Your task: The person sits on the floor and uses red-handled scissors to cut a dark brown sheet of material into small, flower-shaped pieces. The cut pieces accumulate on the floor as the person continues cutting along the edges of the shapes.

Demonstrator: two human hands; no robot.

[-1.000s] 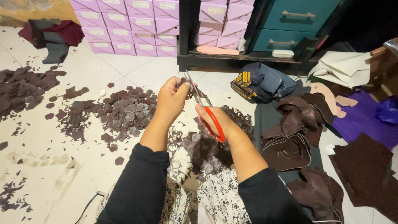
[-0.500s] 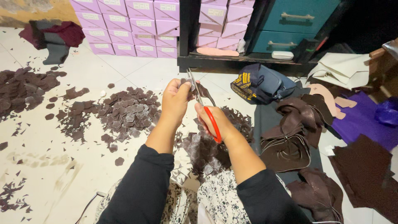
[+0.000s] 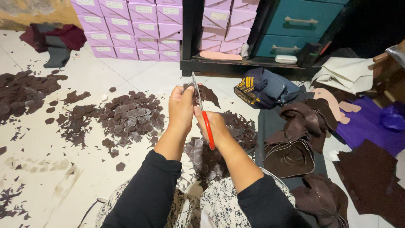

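Note:
My left hand (image 3: 181,109) pinches a small dark brown leather piece (image 3: 209,95) held up in front of me. My right hand (image 3: 217,126) grips red-handled scissors (image 3: 202,112), whose metal blades point up and away and meet the piece. Both hands are raised above my lap, close together. Below them a sheet of dark brown leather (image 3: 206,158) with cut-out shapes lies over my knees. A heap of cut brown leather pieces (image 3: 130,116) rests on the tiled floor to the left of my left hand.
More brown scraps (image 3: 21,88) lie far left. Stacked lilac boxes (image 3: 135,29) and a teal drawer cabinet (image 3: 295,25) stand at the back. A dark blue bag (image 3: 263,86), brown leather sheets (image 3: 295,143) and purple material (image 3: 371,126) lie at the right.
Both hands have stayed close together with the scissors working at the piece; the blades have tilted slightly more upright. Nothing else has moved.

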